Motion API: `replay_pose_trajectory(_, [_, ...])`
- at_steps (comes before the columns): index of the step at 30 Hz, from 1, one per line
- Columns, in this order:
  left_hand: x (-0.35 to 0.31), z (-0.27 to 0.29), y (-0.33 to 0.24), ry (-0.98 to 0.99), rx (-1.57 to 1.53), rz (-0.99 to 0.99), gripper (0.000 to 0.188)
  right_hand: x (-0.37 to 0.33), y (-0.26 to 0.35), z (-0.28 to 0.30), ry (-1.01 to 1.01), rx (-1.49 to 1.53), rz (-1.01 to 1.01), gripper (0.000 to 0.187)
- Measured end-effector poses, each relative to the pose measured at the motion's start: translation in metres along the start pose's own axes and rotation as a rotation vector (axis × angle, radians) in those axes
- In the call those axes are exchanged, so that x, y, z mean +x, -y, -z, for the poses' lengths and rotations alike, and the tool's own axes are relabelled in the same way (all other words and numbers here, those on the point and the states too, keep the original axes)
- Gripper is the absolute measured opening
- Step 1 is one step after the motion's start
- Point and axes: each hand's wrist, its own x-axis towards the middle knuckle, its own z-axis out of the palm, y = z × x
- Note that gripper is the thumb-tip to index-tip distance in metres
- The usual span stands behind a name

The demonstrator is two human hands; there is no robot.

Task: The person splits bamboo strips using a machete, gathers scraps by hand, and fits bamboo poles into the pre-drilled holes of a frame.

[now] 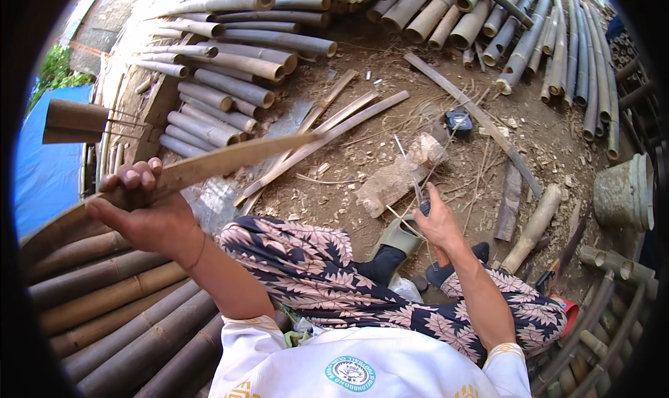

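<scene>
Brown earth floor [369, 136], pale chips [323, 169]; bamboo stacks [279, 41] beyond the knife [424, 207]

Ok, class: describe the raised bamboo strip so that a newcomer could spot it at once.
Start at the row of poles, lower left. Just above them, the left-hand grip holds a long, flat bamboo strip slanting up toward the picture's middle. Unlike the loose strips beyond, this one is held up.

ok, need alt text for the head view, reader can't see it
A person's left hand holds a long bamboo strip while the right hand grips what looks like a dark-handled knife. Beyond the patterned trousers, a pale log lies on a dirt floor. Stacked bamboo poles surround the area, with a bucket at right.
</scene>
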Motion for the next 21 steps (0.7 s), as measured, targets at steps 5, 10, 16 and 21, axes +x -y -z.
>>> replay_pose_trajectory(5, [-0.017,0.071,0.070,-0.124,0.448,-0.186,0.054,-0.003,0.003,-0.026,0.171,0.167,-0.056,0.061])
replay_pose_trajectory(10, [-0.046,0.068,0.057,-0.342,0.516,-0.035,0.052,-0.014,-0.017,-0.003,0.136,0.180,-0.082,0.058])
replay_pose_trajectory(16, [-0.031,0.050,0.034,-0.252,0.382,-0.119,0.051,-0.027,0.000,0.027,0.050,0.300,-0.267,0.059])
replay_pose_trajectory(21, [-0.049,-0.019,0.027,-0.243,0.249,-0.024,0.050,-0.046,-0.013,0.041,-0.131,0.386,0.009,0.062])
